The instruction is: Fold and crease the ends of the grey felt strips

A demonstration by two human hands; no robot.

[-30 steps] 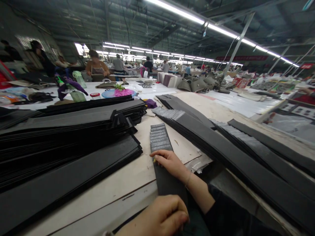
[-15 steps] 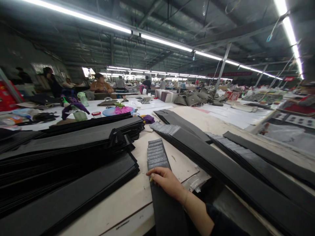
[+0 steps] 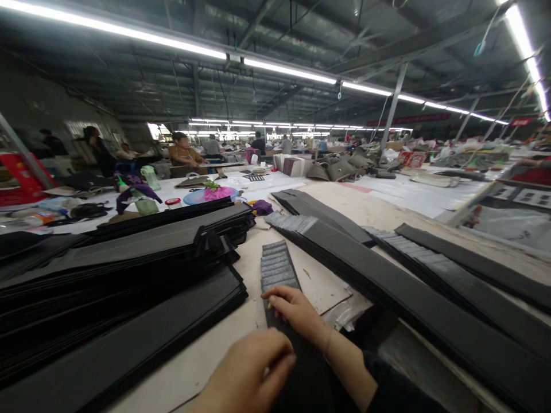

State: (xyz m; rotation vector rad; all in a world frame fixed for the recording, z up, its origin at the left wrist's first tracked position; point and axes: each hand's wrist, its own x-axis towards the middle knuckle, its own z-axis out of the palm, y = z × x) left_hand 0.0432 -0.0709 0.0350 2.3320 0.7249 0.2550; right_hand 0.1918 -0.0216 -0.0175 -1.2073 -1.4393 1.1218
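A narrow stack of black flat strips (image 3: 282, 265) lies in front of me, its far ends fanned in steps with a greyish, streaked coating. My right hand (image 3: 297, 310) rests on the stack just below the coated ends, thumb and forefinger closed, a small yellow bit showing at the thumb tip. Nearer to me, my left hand (image 3: 253, 367) is slightly blurred over the near part of the same stack. Its fingers are curled towards the thumb; whatever they hold, if anything, is hidden.
Tall piles of black strips (image 3: 129, 338) fill the left side. Another fanned stack (image 3: 365, 269) and further strips (image 3: 469, 292) lie to the right on the pale board (image 3: 228, 338). Beyond are a blue basin (image 3: 193, 197), bottles, grey bags (image 3: 340, 166) and several people at tables.
My left hand has come into view from below, over the near part of the stack. My right hand stays at about the same spot on the strips. The view has shifted slightly.
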